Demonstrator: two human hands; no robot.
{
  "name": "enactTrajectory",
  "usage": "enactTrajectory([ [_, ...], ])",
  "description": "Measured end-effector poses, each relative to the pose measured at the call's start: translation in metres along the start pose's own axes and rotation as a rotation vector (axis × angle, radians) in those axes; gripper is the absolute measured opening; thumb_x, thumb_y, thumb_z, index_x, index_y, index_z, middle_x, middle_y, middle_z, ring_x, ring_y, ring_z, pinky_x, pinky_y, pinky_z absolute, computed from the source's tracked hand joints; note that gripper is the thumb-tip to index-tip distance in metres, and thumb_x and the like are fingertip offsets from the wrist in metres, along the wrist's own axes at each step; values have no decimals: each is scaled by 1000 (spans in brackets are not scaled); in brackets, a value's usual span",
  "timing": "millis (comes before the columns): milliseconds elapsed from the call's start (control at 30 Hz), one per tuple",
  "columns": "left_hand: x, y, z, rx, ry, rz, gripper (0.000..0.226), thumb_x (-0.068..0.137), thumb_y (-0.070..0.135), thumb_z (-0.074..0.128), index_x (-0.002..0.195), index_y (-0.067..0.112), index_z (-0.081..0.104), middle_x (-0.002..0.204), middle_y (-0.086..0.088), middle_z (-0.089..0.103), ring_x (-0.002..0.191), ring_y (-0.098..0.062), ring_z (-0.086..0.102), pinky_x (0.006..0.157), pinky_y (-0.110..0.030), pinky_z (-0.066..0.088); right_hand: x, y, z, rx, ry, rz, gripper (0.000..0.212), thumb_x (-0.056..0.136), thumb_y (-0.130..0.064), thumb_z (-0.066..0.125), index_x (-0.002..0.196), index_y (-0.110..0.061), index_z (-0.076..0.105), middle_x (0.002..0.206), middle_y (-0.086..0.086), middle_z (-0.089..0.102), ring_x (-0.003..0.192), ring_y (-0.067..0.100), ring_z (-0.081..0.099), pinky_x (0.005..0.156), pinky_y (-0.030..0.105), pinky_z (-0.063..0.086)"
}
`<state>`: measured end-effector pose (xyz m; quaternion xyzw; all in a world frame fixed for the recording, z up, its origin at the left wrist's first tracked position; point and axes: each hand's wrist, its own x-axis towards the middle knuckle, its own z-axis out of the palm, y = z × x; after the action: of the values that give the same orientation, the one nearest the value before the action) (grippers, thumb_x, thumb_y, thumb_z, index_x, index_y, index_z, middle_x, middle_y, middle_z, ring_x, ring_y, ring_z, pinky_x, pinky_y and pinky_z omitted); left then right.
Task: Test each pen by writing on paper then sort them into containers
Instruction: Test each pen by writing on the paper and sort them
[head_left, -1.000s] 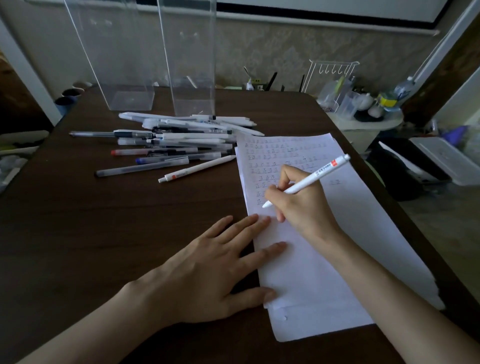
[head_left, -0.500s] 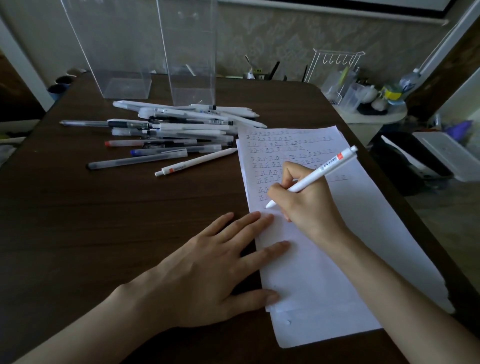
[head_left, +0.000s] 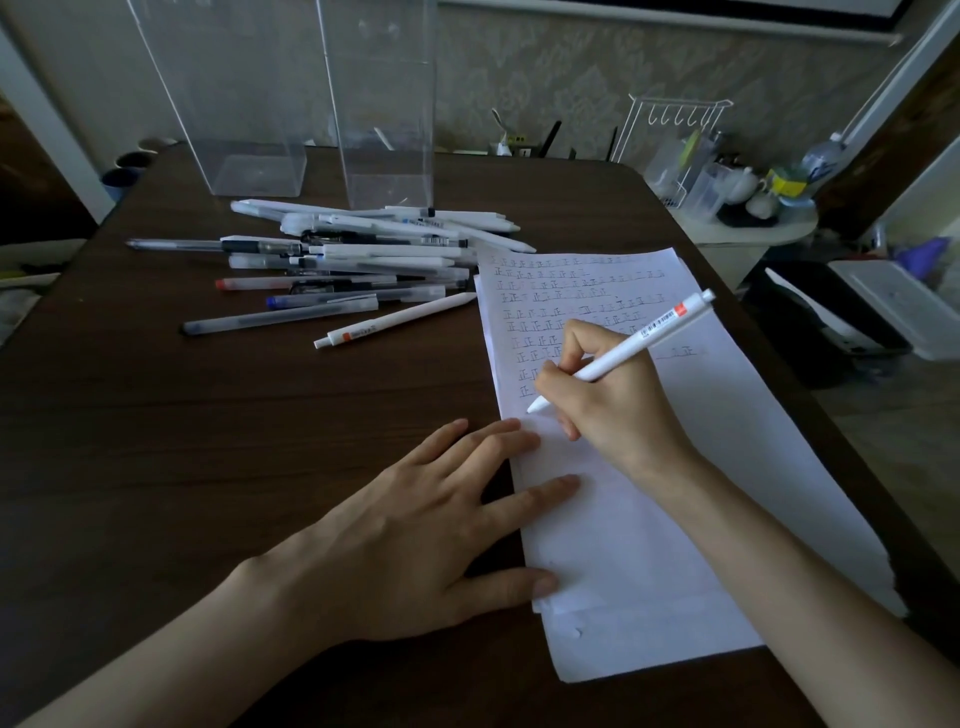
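Pinching a white pen (head_left: 621, 351), the right hand (head_left: 613, 400) sets its tip on the written paper sheet (head_left: 727, 467). The left hand (head_left: 415, 525) lies flat, fingers spread, pressing the sheet's left edge. The pen pile (head_left: 353, 260) lies before two clear containers (head_left: 379, 98).

Left hand (head_left: 415, 525), right hand (head_left: 618, 400) and forearms are bare.

Wall (head_left: 545, 67): far, pale damask-patterned paper | Table (head_left: 208, 467): dark wood-grain top, near and left | Side table (head_left: 748, 236): far right, small, white, rounded, cluttered, bearing white wire rack (head_left: 675, 119) | Floor (head_left: 909, 467): right, pale | Light: dim
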<state>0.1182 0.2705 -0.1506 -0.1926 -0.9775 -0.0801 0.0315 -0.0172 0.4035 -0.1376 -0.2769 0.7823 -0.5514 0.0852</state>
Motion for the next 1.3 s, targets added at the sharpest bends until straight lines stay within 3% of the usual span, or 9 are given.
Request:
enactTrajectory([
  [167, 0, -2, 2, -2, 3, 12, 62, 94, 64, 22, 147, 32, 26, 145, -9, 35, 140, -22, 25, 111, -43, 13, 1, 3, -1, -32, 30, -9, 38, 81, 5, 55, 60, -13, 29, 41, -11, 31, 38, 0, 45, 46, 17, 32],
  [267, 1, -3, 1, -54, 1, 23, 62, 93, 65, 23, 146, 34, 25, 148, -6, 31, 141, -18, 20, 113, -41, 11, 2, 1, -1, 29, 17, -45, 27, 88, -14, 63, 71, -9, 42, 49, -3, 52, 46, 6, 53, 52, 29, 43],
  [333, 3, -4, -2, -165, 39, 11, 61, 91, 66, 28, 143, 34, 34, 146, 1, 34, 139, -10, 24, 115, -35, 20, 2, 2, -1, -15, 5, -84, 19, 86, -25, 66, 83, -14, 51, 67, 1, 63, 65, 14, 63, 64, 32, 50],
  [433, 5, -9, -11, -475, 202, -140, 59, 80, 70, 47, 128, 35, 45, 126, 14, 53, 118, 2, 46, 99, -28, 42, 0, 2, -1, -223, -6, -202, 16, 85, -15, 68, 98, -21, 61, 90, -2, 60, 91, -2, 54, 76, 7, 40],
  [533, 5, -12, -17, -698, 201, -160, 68, 70, 60, 66, 128, 43, 36, 119, 14, 58, 113, 0, 52, 95, -28, 45, 0, 0, -1, -254, -72, -183, 32, 85, -8, 65, 112, -25, 61, 103, -1, 55, 99, -9, 47, 82, -2, 30],
  [800, 5, -11, -13, -535, 264, -104, 54, 74, 46, 65, 122, 21, 61, 107, 4, 64, 102, -3, 55, 89, -17, 43, -2, -5, -4, -181, -194, -159, 45, 89, -2, 52, 114, -39, 53, 106, -9, 49, 100, -21, 42, 85, -5, 26],
  [1000, -10, -20, -22, -247, 211, -297, 56, 82, 58, 51, 130, 30, 50, 112, 13, 57, 106, -1, 49, 89, -9, 32, 0, -2, -3, -205, -241, -208, 47, 94, -9, 49, 134, -33, 46, 117, -17, 56, 114, -8, 41, 88, -3, 26],
  [1133, -54, -29, -27, -15, 228, -444, 63, 83, 66, 30, 132, 30, 48, 119, 12, 59, 113, -6, 52, 96, -18, 28, 8, -12, 4, -368, -206, -307, 32, 93, -7, 51, 121, -18, 60, 116, -9, 58, 116, 6, 41, 89, -2, 25],
  [1300, -98, -38, -27, 125, 213, -624, 68, 89, 65, 16, 131, 24, 51, 121, 1, 63, 117, -18, 55, 96, -32, 37, 44, -27, 47, -625, -237, -475, 29, 96, -13, 49, 123, -13, 60, 126, -1, 58, 117, 18, 41, 97, 22, 28],
])
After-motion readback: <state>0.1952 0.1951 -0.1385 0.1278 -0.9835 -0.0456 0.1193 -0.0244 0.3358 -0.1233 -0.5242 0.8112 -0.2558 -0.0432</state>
